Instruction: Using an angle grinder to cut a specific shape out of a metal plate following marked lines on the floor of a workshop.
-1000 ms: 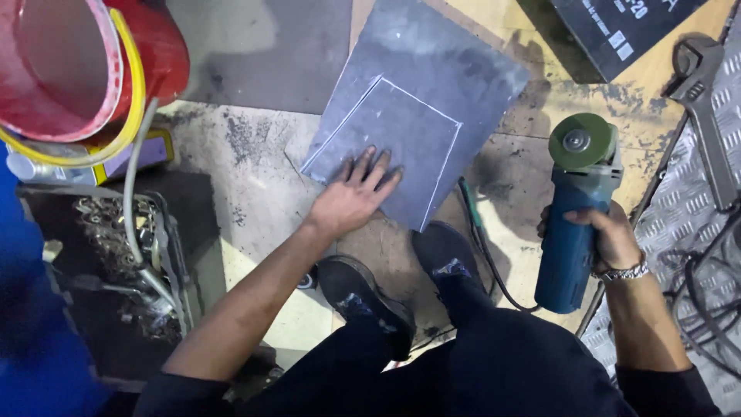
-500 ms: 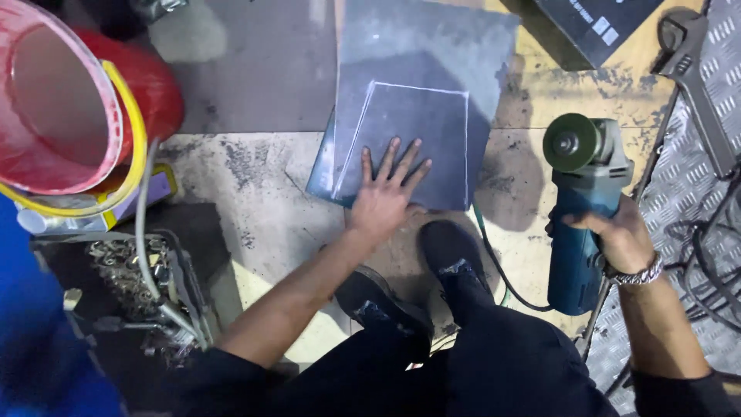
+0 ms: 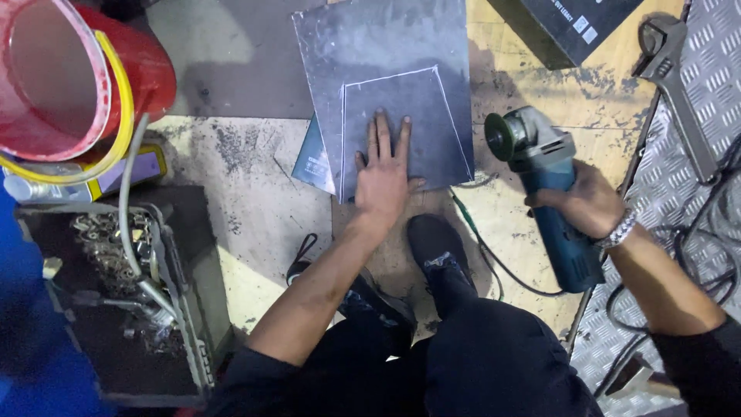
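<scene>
A grey metal sheet (image 3: 386,62) with white scribed lines lies flat on the floor. My left hand (image 3: 384,174) presses flat on its near edge, fingers spread. My right hand (image 3: 584,202) grips the body of a blue angle grinder (image 3: 552,193), whose disc end (image 3: 503,137) points toward the sheet's right edge, a little apart from it. My black shoe (image 3: 436,247) stands just below the sheet. The grinder's cord (image 3: 494,262) trails over the floor by the shoe.
A red bucket with a yellow hose (image 3: 69,77) stands at the upper left above a dark tray of metal parts (image 3: 116,293). A large adjustable wrench (image 3: 679,85) lies on the checker plate at right. A black box (image 3: 579,27) sits at the top. A dark booklet (image 3: 315,161) peeks from under the sheet.
The sheet now lies squarer to me, with my left hand still flat on it. The grinder has tilted so its disc faces the sheet's right edge, closer than before.
</scene>
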